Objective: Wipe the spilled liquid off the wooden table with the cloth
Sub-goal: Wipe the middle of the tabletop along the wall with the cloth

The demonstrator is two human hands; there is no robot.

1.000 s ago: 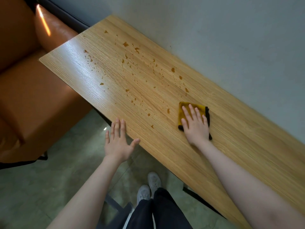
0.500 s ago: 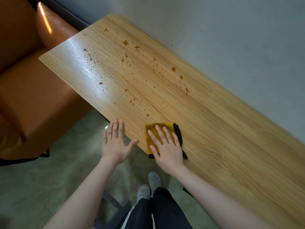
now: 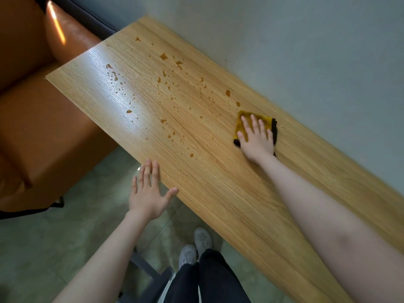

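A long wooden table (image 3: 218, 193) runs along the wall. Brown drops of spilled liquid (image 3: 164, 56) are scattered over its far and middle part. A folded yellow cloth with a black edge (image 3: 244, 119) lies flat on the table near the wall side. My right hand (image 3: 256, 138) presses on the cloth with straight, spread fingers. Just beyond the cloth sit two larger drops (image 3: 228, 92). My left hand (image 3: 148, 191) hovers flat at the table's near edge, thumb tip against the edge, holding nothing.
An orange leather sofa (image 3: 32, 127) stands at the left, against the table's end. A grey wall (image 3: 306, 51) borders the table's far side. Below are a tiled floor (image 3: 54, 248), my legs and grey shoes (image 3: 196, 248), and a grey chair part (image 3: 148, 272).
My right hand slid the cloth from the near edge back across the table toward the wall. The drops it passed over near the middle are gone. The left hand barely moved.
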